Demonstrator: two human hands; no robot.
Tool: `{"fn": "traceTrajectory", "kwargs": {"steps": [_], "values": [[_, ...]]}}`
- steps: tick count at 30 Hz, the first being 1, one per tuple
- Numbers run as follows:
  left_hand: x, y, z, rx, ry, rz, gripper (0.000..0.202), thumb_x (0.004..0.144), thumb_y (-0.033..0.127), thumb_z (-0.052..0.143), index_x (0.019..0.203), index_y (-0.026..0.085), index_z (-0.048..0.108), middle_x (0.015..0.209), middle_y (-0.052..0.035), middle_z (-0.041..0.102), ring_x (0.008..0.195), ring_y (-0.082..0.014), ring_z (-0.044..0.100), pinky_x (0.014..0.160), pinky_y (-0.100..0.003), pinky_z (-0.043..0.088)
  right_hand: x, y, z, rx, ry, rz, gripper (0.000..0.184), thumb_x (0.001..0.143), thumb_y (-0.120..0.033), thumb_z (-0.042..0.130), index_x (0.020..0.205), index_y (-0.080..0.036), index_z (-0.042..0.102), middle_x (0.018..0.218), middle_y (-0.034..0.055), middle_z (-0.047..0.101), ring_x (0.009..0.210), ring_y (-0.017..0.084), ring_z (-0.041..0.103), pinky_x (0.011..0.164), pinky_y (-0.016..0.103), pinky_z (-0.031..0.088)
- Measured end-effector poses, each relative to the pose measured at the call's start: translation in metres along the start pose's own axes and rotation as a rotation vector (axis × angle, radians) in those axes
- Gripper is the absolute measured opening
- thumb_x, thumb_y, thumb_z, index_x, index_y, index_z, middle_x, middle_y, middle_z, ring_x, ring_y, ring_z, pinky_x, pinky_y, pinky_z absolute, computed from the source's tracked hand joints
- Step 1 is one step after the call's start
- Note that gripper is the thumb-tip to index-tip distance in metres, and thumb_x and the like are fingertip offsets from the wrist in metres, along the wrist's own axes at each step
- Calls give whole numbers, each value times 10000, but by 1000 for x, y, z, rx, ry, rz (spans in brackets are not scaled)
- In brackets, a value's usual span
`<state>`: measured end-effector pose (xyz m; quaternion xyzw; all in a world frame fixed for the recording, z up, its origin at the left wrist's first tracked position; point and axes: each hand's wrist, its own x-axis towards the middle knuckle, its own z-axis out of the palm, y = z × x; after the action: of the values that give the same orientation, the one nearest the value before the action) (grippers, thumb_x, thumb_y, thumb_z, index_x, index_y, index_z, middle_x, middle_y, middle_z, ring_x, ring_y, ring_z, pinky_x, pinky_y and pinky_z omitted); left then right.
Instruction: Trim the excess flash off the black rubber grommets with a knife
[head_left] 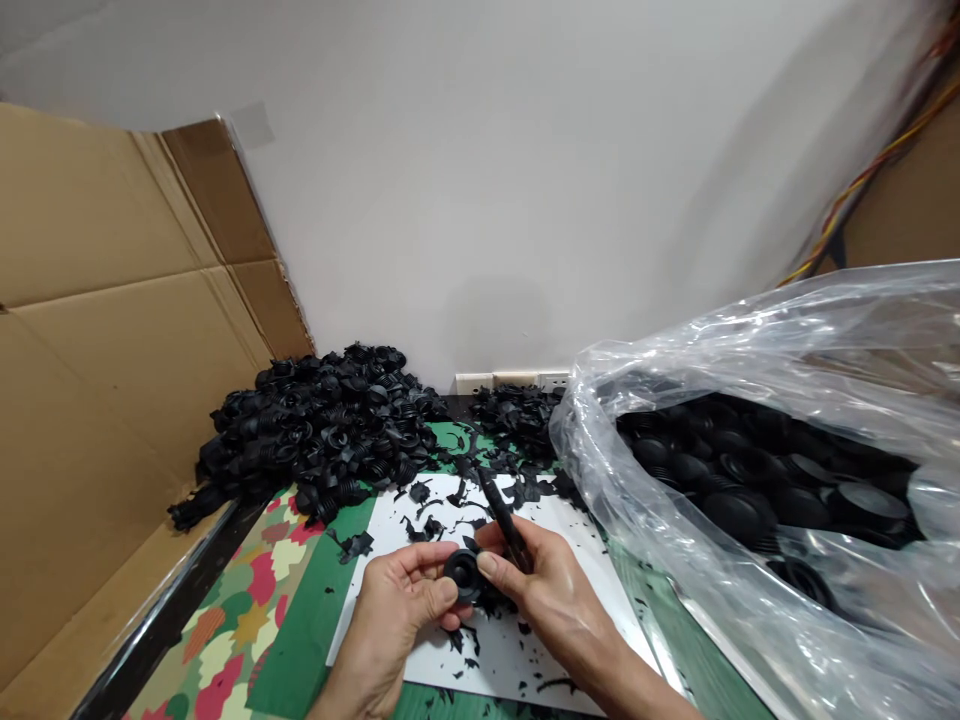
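My left hand (pixel 401 600) pinches a round black rubber part (pixel 463 575) from its left side, fingers closed on it, over a white sheet (pixel 510 655). My right hand (pixel 544 590) is closed round a slim black tool (pixel 501 520) that points up and away. Its thumb presses on the right edge of the same rubber part. Black rubber scraps (pixel 450 505) litter the sheet around both hands.
A heap of black ribbed rubber parts (pixel 322 430) lies at the back left against a cardboard panel (pixel 112 330). A clear plastic bag (pixel 765 420) at the right holds several black round parts (pixel 739 510). The tabletop has a green patterned cover (pixel 240 620).
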<state>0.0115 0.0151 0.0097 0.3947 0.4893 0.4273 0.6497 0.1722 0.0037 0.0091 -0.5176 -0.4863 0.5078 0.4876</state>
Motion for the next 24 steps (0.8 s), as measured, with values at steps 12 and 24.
{"fn": "traceTrajectory", "kwargs": {"steps": [12,24], "values": [[-3,-2,10,-9,123,125,230,459,101,772,686,129,740,493,21,614,407,-97,548,423,-198,444,-8,-5,14,-424,-28,-104,214,788,-238,424,642,-166,563,637,32,569,608,179,522,560,269,373],[-13,6,19,338,154,255,126,533,64,669,572,170,726,567,-11,682,589,-181,602,549,-235,465,-8,-1,10,-636,-16,-325,170,682,-56,443,629,-175,552,651,31,570,584,155,525,528,228,352]]}}
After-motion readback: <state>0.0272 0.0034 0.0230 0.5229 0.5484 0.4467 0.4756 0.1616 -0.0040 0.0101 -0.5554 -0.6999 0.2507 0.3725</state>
